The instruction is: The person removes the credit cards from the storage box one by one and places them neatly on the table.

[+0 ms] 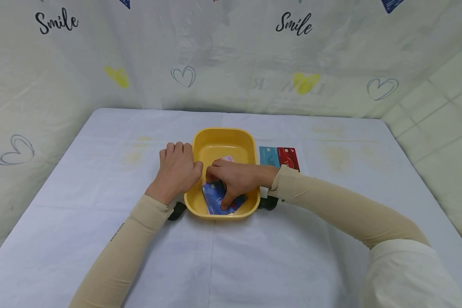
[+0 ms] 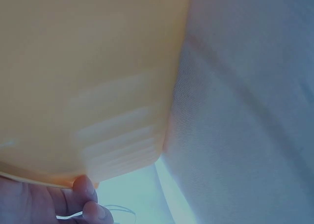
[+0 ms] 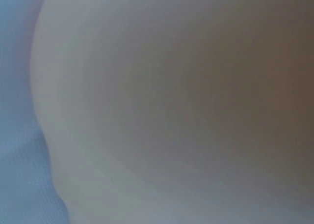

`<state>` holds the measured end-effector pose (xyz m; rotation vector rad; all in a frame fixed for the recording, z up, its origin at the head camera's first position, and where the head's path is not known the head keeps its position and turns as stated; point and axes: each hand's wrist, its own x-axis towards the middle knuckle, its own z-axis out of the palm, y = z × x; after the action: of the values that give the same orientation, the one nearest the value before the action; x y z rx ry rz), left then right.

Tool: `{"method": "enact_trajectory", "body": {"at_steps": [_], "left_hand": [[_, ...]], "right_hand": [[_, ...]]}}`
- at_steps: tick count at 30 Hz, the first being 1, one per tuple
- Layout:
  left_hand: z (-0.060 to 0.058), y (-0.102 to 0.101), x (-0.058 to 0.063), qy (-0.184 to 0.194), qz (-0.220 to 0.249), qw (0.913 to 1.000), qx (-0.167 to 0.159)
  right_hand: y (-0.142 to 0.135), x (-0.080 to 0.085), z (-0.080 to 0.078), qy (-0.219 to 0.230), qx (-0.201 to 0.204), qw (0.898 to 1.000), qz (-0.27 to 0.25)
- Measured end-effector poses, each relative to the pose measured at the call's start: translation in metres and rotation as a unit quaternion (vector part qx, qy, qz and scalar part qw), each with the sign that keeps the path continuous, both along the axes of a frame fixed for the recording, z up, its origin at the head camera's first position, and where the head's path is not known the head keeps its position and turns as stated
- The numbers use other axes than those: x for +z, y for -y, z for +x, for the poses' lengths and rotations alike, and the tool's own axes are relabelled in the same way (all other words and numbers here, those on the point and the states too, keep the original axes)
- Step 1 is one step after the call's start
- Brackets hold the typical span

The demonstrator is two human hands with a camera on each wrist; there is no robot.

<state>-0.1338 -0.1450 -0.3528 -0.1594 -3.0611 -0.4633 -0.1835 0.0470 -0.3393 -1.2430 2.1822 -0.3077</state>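
A yellow plastic bin [image 1: 224, 137] sits near the middle of the table. My left hand [image 1: 178, 169] grips its left rim; in the left wrist view, fingertips [image 2: 84, 185] curl at the rim beside the outer wall. My right hand [image 1: 236, 177] reaches in over the right side, with thumb and fingers bent round a blue card [image 1: 214, 199] on top of other cards in the near part. A pinkish card [image 1: 228, 158] peeks out behind this hand, which hides part of the pile. The right wrist view is filled by a blurred, close pale surface.
Right of the bin, a teal card [image 1: 269, 156] and a red card [image 1: 288, 158] lie side by side on the white-covered table [image 1: 211, 261]. A printed curtain [image 1: 238, 55] hangs behind the table's far edge.
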Motion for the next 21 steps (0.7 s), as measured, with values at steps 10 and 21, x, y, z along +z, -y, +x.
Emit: {"method": "enact_trajectory", "body": {"at_steps": [10,21], "left_hand": [[0.0004,-0.0008,0.0012,0.0,0.001,1.0,-0.002],[0.0014,-0.0008,0.0018,0.002,-0.003,1.0,-0.003]], "right_hand": [[-0.0025,0.0014,0.0,0.014,-0.003,1.0,-0.028],[-0.0035,0.0053,-0.0007,0.028,-0.009,0.999,-0.042]]}}
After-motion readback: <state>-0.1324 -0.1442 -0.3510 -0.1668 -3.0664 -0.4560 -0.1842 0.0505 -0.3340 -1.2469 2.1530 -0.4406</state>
